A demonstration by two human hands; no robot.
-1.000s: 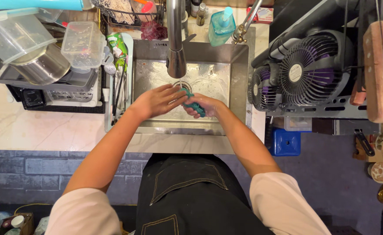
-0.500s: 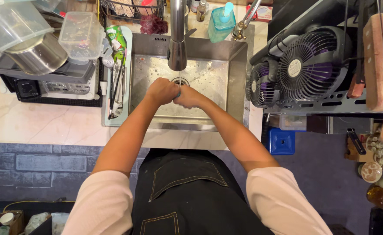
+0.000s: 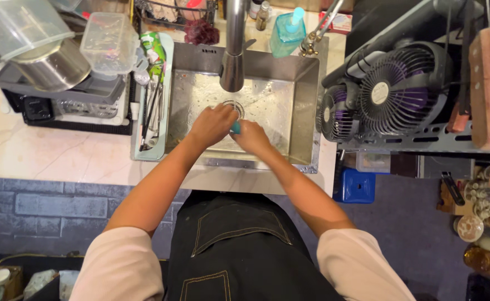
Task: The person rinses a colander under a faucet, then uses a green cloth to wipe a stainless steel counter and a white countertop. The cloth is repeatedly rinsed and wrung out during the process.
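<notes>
Over the middle of the sink (image 3: pixel 303 111), under the faucet (image 3: pixel 235 67), the left hand (image 3: pixel 214 124) and right hand (image 3: pixel 251 136) clench a small teal thing (image 3: pixel 236 128) between them; best kept low beneath the spout so splashes stay inside.

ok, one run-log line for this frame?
left hand: over sink drain, touching teal item | right hand: gripping teal item | faucet: above hands | water flow: cannot tell

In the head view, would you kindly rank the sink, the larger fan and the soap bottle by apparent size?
1. Sink
2. Larger fan, though it sits nearer the camera
3. Soap bottle
</notes>
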